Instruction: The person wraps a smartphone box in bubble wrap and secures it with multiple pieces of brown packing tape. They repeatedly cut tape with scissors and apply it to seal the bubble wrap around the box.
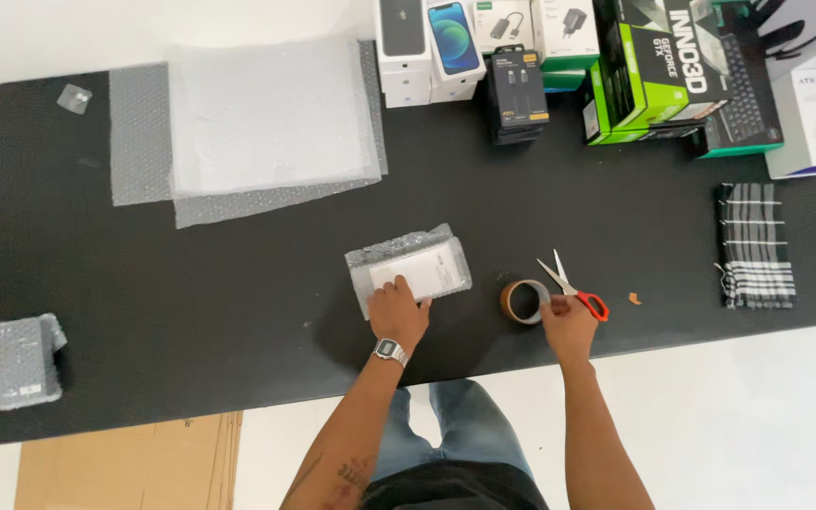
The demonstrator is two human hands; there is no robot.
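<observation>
Left hand (pixel 397 307) presses flat on the wrapped box (pixel 409 270), right hand (pixel 567 314) grips the tape roll (pixel 522 301) beside scissors (pixel 570 287); the wrap may spring open if pressure eases.

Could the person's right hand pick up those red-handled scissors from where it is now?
Probably yes. The right hand rests by the tape roll, and the scissors lie right beside it, seemingly touching, with nothing over them on the black table.
</observation>
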